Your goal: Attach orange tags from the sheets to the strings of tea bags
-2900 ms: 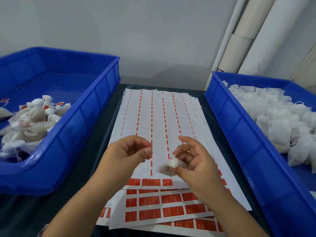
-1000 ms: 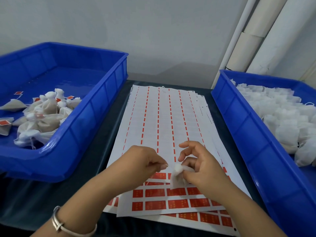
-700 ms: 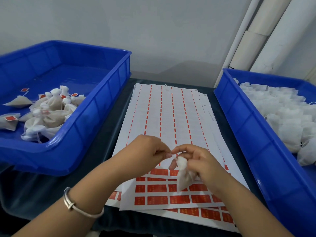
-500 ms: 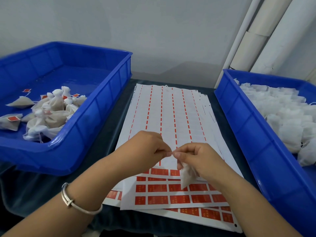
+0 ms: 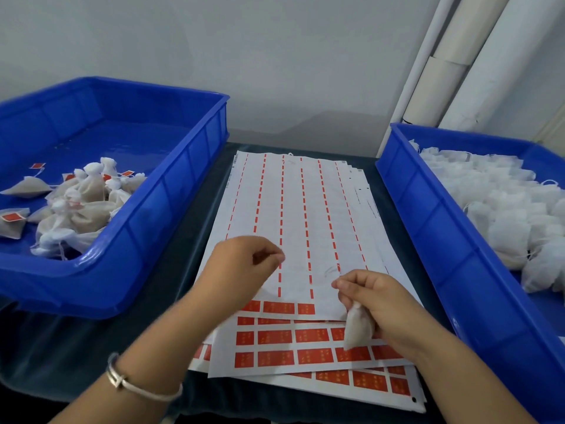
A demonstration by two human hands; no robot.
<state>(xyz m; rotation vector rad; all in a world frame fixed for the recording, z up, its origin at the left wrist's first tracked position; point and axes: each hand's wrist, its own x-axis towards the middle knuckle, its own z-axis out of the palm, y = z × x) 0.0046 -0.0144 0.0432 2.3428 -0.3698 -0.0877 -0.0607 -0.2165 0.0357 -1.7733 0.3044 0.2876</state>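
Observation:
A stack of tag sheets (image 5: pixel 299 209) lies on the dark table between two bins. Its upper part is stripped and rows of orange tags (image 5: pixel 312 356) remain at the near end. My right hand (image 5: pixel 382 304) grips a small white tea bag (image 5: pixel 357 328) that hangs over the orange rows. My left hand (image 5: pixel 244 270) hovers over the sheet up and to the left, thumb and forefinger pinched together on the bag's thin string. Only a faint trace of that string shows near my right fingertips.
The blue bin (image 5: pixel 171 203) on the left holds a pile of tea bags with orange tags (image 5: pixel 79 203). On the right, a second blue bin (image 5: pixel 428 228) is full of untagged white bags (image 5: pixel 495 203). White pipes (image 5: pixel 443 71) run up the wall behind.
My hands met fingertip to fingertip over the sheet half a second ago. Now the left hand has drawn away up and to the left, and the right hand with the bag has shifted right.

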